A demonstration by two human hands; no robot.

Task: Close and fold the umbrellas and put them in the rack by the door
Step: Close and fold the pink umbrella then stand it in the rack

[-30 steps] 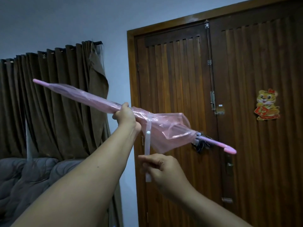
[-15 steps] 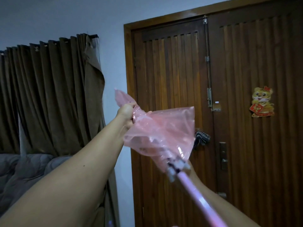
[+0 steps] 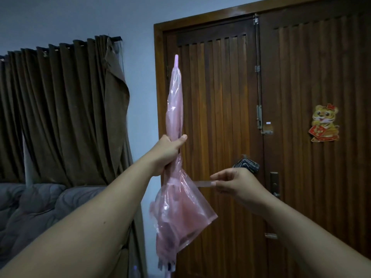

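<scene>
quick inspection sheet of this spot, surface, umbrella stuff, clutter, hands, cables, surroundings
surface: nothing seen; no table or floor in view
job's things: pink umbrella closed, held upright, tip up; lower canopy loose and flared; its strap pulled out sideways, not wrapped; rack not in view
clutter: dark folded item at the door handle
grippers: left hand gripping the canopy mid-length; right hand pinching the strap end
cables: nothing seen
surroundings: wooden double door shut, tiger sticker on it; brown curtain; grey sofa
</scene>
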